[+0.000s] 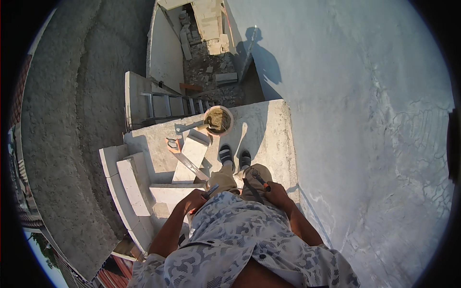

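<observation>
My left hand is closed on a metal tool with an orange handle beside my left hip; its type is hard to tell. My right hand grips a hammer with a black and orange handle, held over my right thigh. Near my sandalled feet stands a bucket of grey-brown mortar with a trowel resting at it. To the left, a handsaw with an orange grip lies across a pale block.
More blocks line the left side of the concrete ledge. A ladder stands beyond its far edge, above a lower area with rubble. A grey-blue wall rises on the right, a rough concrete wall on the left.
</observation>
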